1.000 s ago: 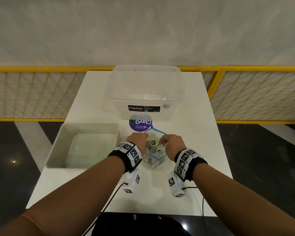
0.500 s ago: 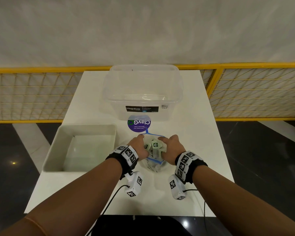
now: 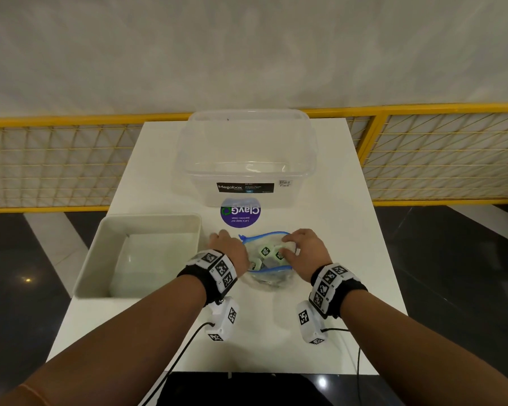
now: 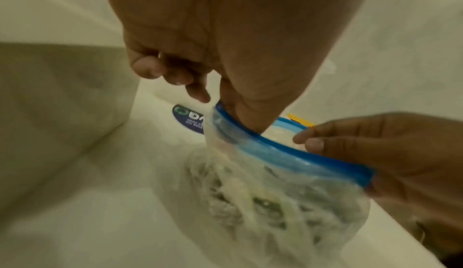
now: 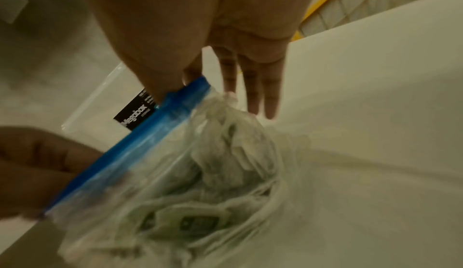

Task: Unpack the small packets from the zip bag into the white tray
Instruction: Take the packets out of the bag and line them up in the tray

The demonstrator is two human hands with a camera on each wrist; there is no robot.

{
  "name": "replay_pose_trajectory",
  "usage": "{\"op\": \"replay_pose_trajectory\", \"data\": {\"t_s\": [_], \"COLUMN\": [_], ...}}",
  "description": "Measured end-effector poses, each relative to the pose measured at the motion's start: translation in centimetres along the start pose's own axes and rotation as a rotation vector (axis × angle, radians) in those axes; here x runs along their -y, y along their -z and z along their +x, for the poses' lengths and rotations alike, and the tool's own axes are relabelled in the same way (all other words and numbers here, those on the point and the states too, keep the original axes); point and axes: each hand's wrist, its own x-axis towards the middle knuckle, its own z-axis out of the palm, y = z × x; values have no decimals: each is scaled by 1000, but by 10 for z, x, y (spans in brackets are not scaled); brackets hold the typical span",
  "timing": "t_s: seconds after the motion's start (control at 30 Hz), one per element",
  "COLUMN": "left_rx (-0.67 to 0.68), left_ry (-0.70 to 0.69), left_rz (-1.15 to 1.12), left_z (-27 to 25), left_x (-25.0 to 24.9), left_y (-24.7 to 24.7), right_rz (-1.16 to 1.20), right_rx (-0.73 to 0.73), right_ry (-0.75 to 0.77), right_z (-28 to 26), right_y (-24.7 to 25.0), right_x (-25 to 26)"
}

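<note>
A clear zip bag [image 3: 272, 281] with a blue zip rim [image 4: 275, 153] stands on the white table [image 3: 320, 332], its mouth spread open. Several small white packets [image 3: 266, 251] with dark green marks fill it, seen through the film in the right wrist view [image 5: 195, 220]. My left hand [image 3: 232, 247] pinches the bag's left rim, thumb [image 4: 248, 118] inside the mouth. My right hand [image 3: 299, 244] pinches the right rim between thumb and forefinger, its other fingers [image 5: 263, 94] held straight. The white tray [image 3: 147, 219] sits just left of the bag; no packets show inside it.
A clear Megabox tub [image 3: 247, 159] stands behind the bag at the table's far end. A purple round sticker [image 3: 240, 212] lies flat between tub and bag. Yellow mesh railings [image 3: 440, 153] flank the table, with dark floor [image 3: 452, 273] on both sides.
My hands have drawn apart, left going left and right going right, each keeping hold of the rim. The bag's mouth has spread wide and packets now show inside.
</note>
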Motion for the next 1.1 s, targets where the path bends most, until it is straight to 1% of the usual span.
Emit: {"op": "replay_pose_trajectory", "data": {"t_s": [0.03,0.1,0.17,0.23,0.3,0.33,0.4,0.5,0.53,0.6,0.67,0.7,0.73,0.8,0.87,0.93,1.0,1.1], "left_rx": [-72,-188,-282,-276,-168,-106,-41,-23,-24,-42,-64,-68,-70,-76,-76,-77,-70,-19], "left_ry": [-9,-26,-118,-227,-278,-254,-204,-151,-144,-131,-134,-146,-152,-118,-82,-78,-79,-55], "left_rz": [24,-34,-104,-107,-87,-92,-199,-364,-404,-481,-515,-516,-527,-584,-641,-670,-677,-628], "left_z": [0,-1,-2,-1,2,4,5,5,3,0,-3,-5,-5,-6,-7,-7,-8,-9], "left_x": [1,0,-2,-2,-4,-5,-6,-7,-7,-11,-17,-18,-18,-12,-3,2,3,-2], "left_y": [1,-1,-2,-4,-5,-6,-8,-15,-16,-15,-14,-14,-15,-18,-19,-20,-17,-18], "right_rz": [-49,-123,-166,-200,-265,-283,-228,-178,-196,-200,-125,-82,-45,24,79,126,191,328], "right_rx": [54,150,237,318,363,360,301,179,178,242,301,308,305,267,218,181,174,155], "right_ry": [-39,-106,-99,-50,60,104,99,54,34,-16,-33,-17,1,43,49,49,54,74], "right_z": [-2,-6,-8,-6,-4,-3,-3,-4,-7,-11,-12,-12,-12,-13,-14,-14,-14,-16], "right_y": [-1,-4,-5,-4,-6,-7,-6,-6,-6,-9,-13,-14,-15,-14,-11,-10,-12,-15], "right_x": [2,5,8,9,9,7,2,-5,-5,-4,-5,-5,-5,-7,-11,-17,-24,-27]}}
